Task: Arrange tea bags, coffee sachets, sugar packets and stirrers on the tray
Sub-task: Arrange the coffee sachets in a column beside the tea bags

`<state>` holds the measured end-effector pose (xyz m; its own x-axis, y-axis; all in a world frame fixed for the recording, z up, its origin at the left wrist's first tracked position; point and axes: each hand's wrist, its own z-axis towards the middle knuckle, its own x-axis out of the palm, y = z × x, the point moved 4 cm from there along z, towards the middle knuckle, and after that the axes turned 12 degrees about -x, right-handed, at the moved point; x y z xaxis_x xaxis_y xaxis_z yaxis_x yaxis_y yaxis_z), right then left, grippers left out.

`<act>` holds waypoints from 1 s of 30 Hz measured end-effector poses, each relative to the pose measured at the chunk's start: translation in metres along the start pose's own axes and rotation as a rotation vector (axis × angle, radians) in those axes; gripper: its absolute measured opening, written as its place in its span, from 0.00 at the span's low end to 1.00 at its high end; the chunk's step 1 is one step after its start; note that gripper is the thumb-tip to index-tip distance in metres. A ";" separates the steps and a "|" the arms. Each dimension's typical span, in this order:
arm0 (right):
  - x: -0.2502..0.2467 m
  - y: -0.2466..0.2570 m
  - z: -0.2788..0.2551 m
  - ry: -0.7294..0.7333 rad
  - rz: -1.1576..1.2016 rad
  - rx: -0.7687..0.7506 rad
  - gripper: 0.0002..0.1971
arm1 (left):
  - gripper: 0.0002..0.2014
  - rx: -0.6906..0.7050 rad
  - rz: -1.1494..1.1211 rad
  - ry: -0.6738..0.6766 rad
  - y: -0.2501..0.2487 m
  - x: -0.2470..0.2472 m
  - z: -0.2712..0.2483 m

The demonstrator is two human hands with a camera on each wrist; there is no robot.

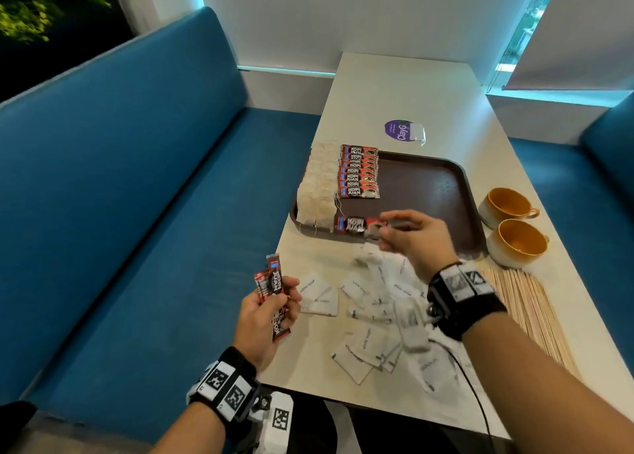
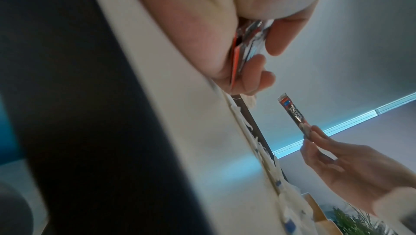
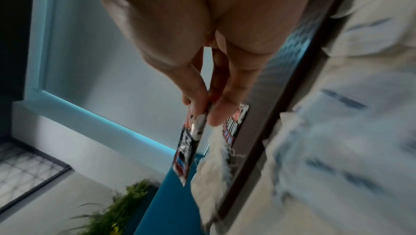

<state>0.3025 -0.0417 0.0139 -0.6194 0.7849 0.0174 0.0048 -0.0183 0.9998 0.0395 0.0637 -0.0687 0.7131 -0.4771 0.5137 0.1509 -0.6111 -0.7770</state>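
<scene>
Gripping a small fan of spare coffee sachets (image 1: 274, 290) upright, the left hand (image 1: 266, 319) waits at the near-left edge of the counter (image 1: 387, 89), fingers and thumb curled round them. Just past it the sugar packets (image 1: 372, 311) lie scattered loose on the counter, and the wooden stirrers (image 1: 525, 307) sit in a flat bundle to the right, all of them off the tray. Beyond the packets the right hand (image 1: 417, 239) pinches one sachet (image 1: 353, 225) by its end, held over the near rim of the brown tray (image 1: 422, 182). Its long axis runs left to right, pointing away from the fingers toward the tea bags (image 1: 317, 187), parallel to the row of sachets (image 1: 358, 172) already laid farther back. That row lies beyond the held sachet, so the right hand, clearly the nearer one, probably only needs to carry it away from the body without turning it. The right wrist view shows the thumb (image 3: 195, 103) and fingertips clamped on the sachet's end, which the head view blurs; the left wrist view shows that sachet hanging free in the air, clear of the tray. Two orange cups (image 1: 511, 225) stand right of the tray.
</scene>
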 end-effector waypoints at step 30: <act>0.022 -0.036 0.162 0.033 -0.755 0.352 0.11 | 0.16 -0.028 0.061 0.005 0.004 -0.004 0.000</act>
<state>0.4158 0.0767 -0.0209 -0.5770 0.4900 -0.6534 -0.1793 0.7045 0.6867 0.0374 0.0634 -0.0737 0.7171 -0.5170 0.4674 0.0880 -0.5981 -0.7966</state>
